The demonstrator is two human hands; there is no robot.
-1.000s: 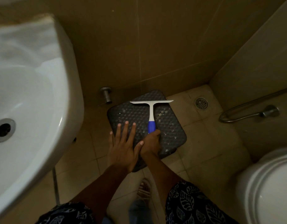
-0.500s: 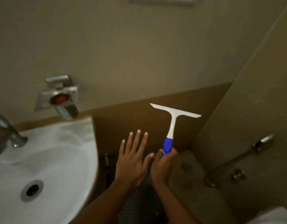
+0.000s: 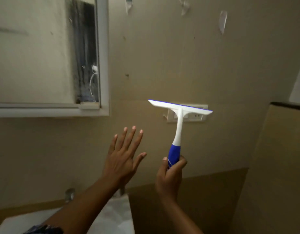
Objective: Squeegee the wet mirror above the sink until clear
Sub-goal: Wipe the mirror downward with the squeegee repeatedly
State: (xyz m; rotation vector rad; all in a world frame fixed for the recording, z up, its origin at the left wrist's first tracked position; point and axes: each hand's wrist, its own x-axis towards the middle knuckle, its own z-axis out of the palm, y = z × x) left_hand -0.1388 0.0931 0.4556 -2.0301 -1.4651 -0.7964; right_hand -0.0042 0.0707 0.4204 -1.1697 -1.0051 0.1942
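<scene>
The white-framed mirror (image 3: 44, 53) fills the upper left; its glass looks hazy and streaked with wet. My right hand (image 3: 170, 177) grips the blue handle of a white squeegee (image 3: 179, 122), held upright with its blade on top, to the right of the mirror and apart from the glass. My left hand (image 3: 122, 157) is raised beside it with fingers spread and nothing in it, below the mirror's lower right corner. The white sink (image 3: 112, 218) shows only as a corner at the bottom, partly hidden by my left forearm.
A white switch and socket plate (image 3: 199, 114) sits on the beige wall right behind the squeegee blade. A side wall with a dark-topped ledge (image 3: 288, 105) closes in on the right. A metal fitting (image 3: 69, 194) pokes out above the sink.
The squeegee came up off the dark floor mat in my right hand to chest height. My view swung from the floor up to the wall and mirror. Both hands rose and drew apart.
</scene>
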